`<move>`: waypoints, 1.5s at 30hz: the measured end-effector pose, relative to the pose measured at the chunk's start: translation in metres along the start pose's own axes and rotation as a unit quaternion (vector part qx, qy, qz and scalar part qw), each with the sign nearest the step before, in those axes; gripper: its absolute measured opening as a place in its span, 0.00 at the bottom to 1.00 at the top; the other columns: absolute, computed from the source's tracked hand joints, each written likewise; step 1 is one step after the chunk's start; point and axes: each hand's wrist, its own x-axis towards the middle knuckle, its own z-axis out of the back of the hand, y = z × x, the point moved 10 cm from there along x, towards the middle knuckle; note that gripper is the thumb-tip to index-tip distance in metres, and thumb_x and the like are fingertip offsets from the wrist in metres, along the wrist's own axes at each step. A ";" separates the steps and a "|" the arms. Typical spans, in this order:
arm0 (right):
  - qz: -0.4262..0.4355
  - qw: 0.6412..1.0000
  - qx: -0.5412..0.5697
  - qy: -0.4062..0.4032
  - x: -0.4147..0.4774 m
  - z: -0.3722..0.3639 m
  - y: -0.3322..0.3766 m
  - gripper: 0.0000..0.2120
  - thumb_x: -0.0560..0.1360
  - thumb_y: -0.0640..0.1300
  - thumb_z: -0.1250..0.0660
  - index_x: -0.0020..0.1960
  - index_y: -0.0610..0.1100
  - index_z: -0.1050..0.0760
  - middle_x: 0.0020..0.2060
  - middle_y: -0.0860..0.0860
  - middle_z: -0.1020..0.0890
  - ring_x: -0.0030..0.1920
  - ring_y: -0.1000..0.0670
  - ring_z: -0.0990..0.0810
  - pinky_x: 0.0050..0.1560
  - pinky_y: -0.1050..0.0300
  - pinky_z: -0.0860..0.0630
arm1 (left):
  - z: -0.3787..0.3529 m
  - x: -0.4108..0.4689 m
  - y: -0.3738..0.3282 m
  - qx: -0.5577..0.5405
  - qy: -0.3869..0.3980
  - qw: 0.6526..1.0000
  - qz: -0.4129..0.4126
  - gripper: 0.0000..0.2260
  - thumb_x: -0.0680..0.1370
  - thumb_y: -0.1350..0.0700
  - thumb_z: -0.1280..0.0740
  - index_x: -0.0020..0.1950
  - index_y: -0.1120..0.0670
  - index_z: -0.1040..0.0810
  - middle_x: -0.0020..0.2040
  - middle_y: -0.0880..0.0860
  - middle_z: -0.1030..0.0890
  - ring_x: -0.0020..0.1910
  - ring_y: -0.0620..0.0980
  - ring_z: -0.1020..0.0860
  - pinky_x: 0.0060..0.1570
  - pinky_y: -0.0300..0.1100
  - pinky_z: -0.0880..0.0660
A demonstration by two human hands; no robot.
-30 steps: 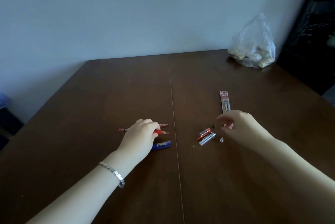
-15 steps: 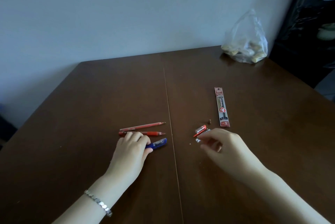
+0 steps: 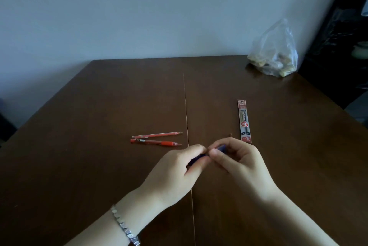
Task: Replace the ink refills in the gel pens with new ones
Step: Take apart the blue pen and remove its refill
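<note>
Blue pen (image 3: 199, 157) 1, held; red pens (image 3: 157, 135) (image 3: 155, 142) 2; refill pack (image 3: 244, 121) 1.

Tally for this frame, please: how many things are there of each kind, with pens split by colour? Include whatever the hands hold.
Red pens, lying loose: 2
Blue pen, gripped by the left hand and the right hand: 1
Refill packet: 1
Clear plastic bag: 1
Tiny loose part: 1
Total: 6
</note>
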 end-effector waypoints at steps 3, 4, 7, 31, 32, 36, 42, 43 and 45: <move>0.029 0.988 0.039 -0.146 0.001 0.065 0.005 0.12 0.72 0.35 0.35 0.33 0.46 0.22 0.24 0.54 0.21 0.25 0.61 0.29 0.27 0.73 0.34 | 0.019 -0.001 0.019 -0.004 -0.047 0.997 0.055 0.09 0.76 0.46 0.40 0.46 0.47 0.23 0.36 0.54 0.20 0.37 0.51 0.23 0.39 0.47 0.29; 0.026 0.981 0.039 -0.190 0.003 0.090 0.004 0.11 0.73 0.37 0.35 0.34 0.46 0.22 0.23 0.53 0.22 0.24 0.60 0.29 0.26 0.73 0.34 | 0.028 -0.003 0.031 -0.003 -0.066 0.994 0.086 0.09 0.77 0.46 0.41 0.45 0.47 0.23 0.35 0.55 0.21 0.36 0.51 0.24 0.38 0.47 0.29; -0.040 0.982 -0.109 -0.147 0.016 0.108 -0.015 0.04 0.73 0.41 0.33 0.39 0.47 0.22 0.27 0.53 0.21 0.25 0.59 0.26 0.28 0.73 0.32 | 0.031 -0.006 0.057 0.040 -0.039 0.987 0.154 0.09 0.78 0.48 0.43 0.47 0.49 0.25 0.37 0.53 0.21 0.36 0.48 0.24 0.37 0.47 0.26; -0.166 0.975 0.084 -0.124 -0.013 0.023 -0.053 0.11 0.67 0.46 0.28 0.29 0.43 0.22 0.20 0.54 0.27 0.21 0.59 0.33 0.23 0.70 0.35 | -0.013 -0.001 0.015 0.002 -0.073 0.996 0.048 0.03 0.74 0.55 0.33 0.45 0.53 0.22 0.41 0.50 0.19 0.40 0.46 0.21 0.41 0.41 0.23; -0.171 0.969 0.120 -0.132 -0.014 0.020 -0.057 0.12 0.65 0.47 0.28 0.27 0.42 0.23 0.20 0.53 0.28 0.21 0.58 0.34 0.23 0.70 0.36 | -0.012 -0.002 0.013 0.009 -0.088 0.995 0.039 0.03 0.74 0.54 0.33 0.44 0.54 0.22 0.40 0.50 0.19 0.40 0.46 0.22 0.40 0.42 0.23; -0.146 0.960 0.193 -0.142 -0.013 0.007 -0.056 0.13 0.62 0.53 0.31 0.30 0.42 0.21 0.22 0.52 0.25 0.25 0.57 0.30 0.29 0.66 0.32 | -0.007 -0.007 0.006 0.005 -0.155 0.987 0.033 0.06 0.74 0.52 0.36 0.43 0.52 0.22 0.37 0.49 0.19 0.37 0.43 0.23 0.37 0.34 0.26; -0.094 0.964 0.197 -0.151 -0.010 0.014 -0.045 0.10 0.63 0.50 0.33 0.35 0.46 0.17 0.35 0.48 0.16 0.39 0.51 0.19 0.43 0.59 0.20 | -0.003 0.004 0.002 -0.039 -0.124 0.990 0.059 0.06 0.75 0.53 0.35 0.43 0.54 0.21 0.37 0.49 0.18 0.39 0.44 0.21 0.38 0.34 0.25; -0.093 0.968 0.193 -0.133 -0.009 0.013 -0.043 0.10 0.64 0.50 0.34 0.37 0.47 0.17 0.37 0.48 0.16 0.41 0.51 0.18 0.44 0.59 0.20 | -0.004 0.007 0.004 -0.054 -0.105 0.990 0.072 0.06 0.75 0.54 0.34 0.42 0.54 0.20 0.36 0.48 0.18 0.40 0.43 0.21 0.38 0.33 0.26; -0.105 0.968 0.210 -0.089 -0.007 0.009 -0.043 0.10 0.67 0.48 0.35 0.41 0.47 0.17 0.36 0.49 0.17 0.39 0.52 0.19 0.45 0.60 0.21 | -0.003 0.010 0.008 -0.049 -0.086 0.992 0.082 0.06 0.74 0.53 0.34 0.42 0.54 0.20 0.35 0.46 0.19 0.41 0.42 0.22 0.37 0.32 0.26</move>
